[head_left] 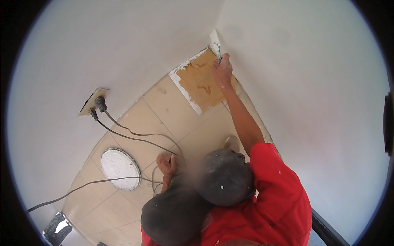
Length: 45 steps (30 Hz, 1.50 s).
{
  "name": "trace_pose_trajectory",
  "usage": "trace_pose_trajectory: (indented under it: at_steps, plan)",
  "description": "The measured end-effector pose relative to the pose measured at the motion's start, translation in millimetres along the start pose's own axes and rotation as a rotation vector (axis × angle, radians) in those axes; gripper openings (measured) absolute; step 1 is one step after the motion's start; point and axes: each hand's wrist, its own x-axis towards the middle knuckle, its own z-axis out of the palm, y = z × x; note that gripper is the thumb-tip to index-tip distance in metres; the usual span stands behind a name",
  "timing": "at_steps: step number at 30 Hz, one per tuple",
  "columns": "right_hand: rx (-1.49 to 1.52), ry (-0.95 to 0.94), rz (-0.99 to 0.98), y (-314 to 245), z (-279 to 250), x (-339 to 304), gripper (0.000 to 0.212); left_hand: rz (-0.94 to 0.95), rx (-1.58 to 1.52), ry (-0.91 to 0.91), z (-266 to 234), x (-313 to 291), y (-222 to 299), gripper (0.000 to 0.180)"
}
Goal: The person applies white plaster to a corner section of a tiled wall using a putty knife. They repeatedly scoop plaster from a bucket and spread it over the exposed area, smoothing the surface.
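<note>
While my right hand (222,69) gripped the putty knife (215,43) at the wall corner above the brown patch (201,82), my left hand (167,164) rested curled by the cables (135,135), well apart, tiled floor (135,119) open between.

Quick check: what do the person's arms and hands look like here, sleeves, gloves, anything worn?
Both hands are bare, no gloves. The right hand and its forearm are uncovered up to a short red sleeve with a few pale specks. The left hand is also bare and looks dusted with pale powder; most of its arm is hidden. No watch, rings or cables on the arms can be made out.
</note>
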Motion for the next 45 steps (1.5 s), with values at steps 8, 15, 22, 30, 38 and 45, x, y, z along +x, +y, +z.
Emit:
trace_pose_trajectory:
  at_steps: [8,15,22,30,38,45]
  plan:
    - [-0.057,-0.115,0.035,32,22,-3,0.021,-0.001,-0.018,-0.02,5,3,1,0.029]
    - [-0.044,-0.159,0.117,42,19,-54,0.023,0.018,0.004,-0.015,1,2,2,0.031]
    - [0.142,-0.075,0.25,51,49,-40,0.025,0.014,-0.036,-0.016,2,4,5,0.032]
    - [0.262,-0.1,0.362,13,57,-24,0.023,0.009,-0.018,0.017,-7,-3,1,0.032]
    - [0.184,0.005,0.355,15,65,4,0.026,0.029,-0.004,-0.002,1,3,3,0.03]
    - [0.229,0.047,0.22,29,58,-17,0.024,0.048,-0.023,0.025,2,1,2,0.028]
